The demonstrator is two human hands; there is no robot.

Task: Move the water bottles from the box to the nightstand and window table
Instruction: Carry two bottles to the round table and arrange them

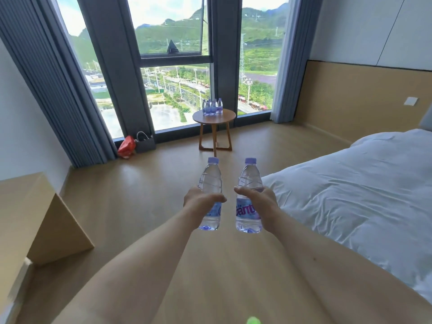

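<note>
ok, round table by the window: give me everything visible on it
The round table stands on the wood-look floor just in front of the window, upright. It has a flat, dark brown wooden-looking top on slim, lighter orange-brown legs joined by rails at floor level. A tight cluster of clear water bottles with pale purple caps and labels stands upright on the far left part of the top; the exact count is hard to tell. Neither hand touches the table.

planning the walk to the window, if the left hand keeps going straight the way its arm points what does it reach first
Probably the small round wooden table by the window, already bearing a cluster of clear water bottles. The left hand grips a clear plastic bottle; only bare floor shows between, though depth is unclear.
</note>
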